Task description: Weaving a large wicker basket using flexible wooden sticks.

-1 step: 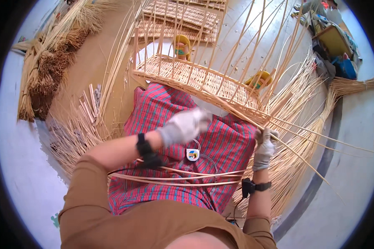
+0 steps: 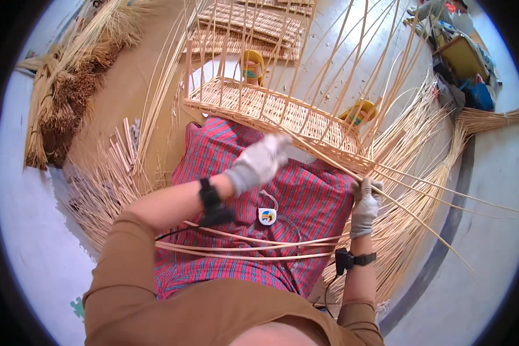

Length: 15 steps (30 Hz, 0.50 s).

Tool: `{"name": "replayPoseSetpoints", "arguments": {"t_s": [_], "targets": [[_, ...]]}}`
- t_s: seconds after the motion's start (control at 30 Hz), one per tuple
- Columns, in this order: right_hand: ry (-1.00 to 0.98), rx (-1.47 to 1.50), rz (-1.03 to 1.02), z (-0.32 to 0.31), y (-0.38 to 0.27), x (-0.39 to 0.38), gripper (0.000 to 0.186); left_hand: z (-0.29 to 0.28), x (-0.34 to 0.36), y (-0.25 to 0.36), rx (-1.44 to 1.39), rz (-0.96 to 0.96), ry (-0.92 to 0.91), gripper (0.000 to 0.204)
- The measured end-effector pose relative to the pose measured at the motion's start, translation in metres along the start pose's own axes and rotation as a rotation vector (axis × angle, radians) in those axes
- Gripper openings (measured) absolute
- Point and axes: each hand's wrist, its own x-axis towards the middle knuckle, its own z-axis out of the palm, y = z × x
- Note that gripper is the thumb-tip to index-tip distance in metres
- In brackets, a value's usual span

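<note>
A rectangular wicker basket (image 2: 282,112) in the making lies tilted across my lap, with tall upright stakes rising from its sides. My right hand (image 2: 365,211), in a pale work glove, is closed around a willow rod (image 2: 409,212) at the basket's near right corner. That rod runs along the near edge and sticks out to the lower right. Also gloved, my left hand (image 2: 260,161) is just below the middle of the near edge; motion smears its fingers, so their hold is unclear. A red striped cloth (image 2: 230,173) covers my lap, and a small white tape measure (image 2: 267,216) rests on it.
Loose rods (image 2: 242,249) cross my lap. Long willow bundles (image 2: 409,230) spread over the floor at the right, and more bundles (image 2: 69,98) stand at the left. Woven panels (image 2: 248,34) lie at the back. Two yellow containers (image 2: 251,66) sit behind the basket.
My left hand has moved up toward the basket's near edge. My right hand keeps its place at the corner, and the basket has barely shifted.
</note>
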Motion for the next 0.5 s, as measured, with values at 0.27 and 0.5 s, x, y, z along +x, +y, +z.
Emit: {"name": "replayPoseSetpoints", "arguments": {"t_s": [0.27,0.5], "targets": [[-0.151,-0.202,-0.094,-0.011,-0.009,0.027,0.011,0.01,0.099,-0.061,-0.41,-0.34,-0.316,0.068],[-0.217,-0.398,-0.684,0.101,-0.063,0.077,0.008,0.03,0.103,-0.073,-0.537,-0.33,-0.171,0.019]]}}
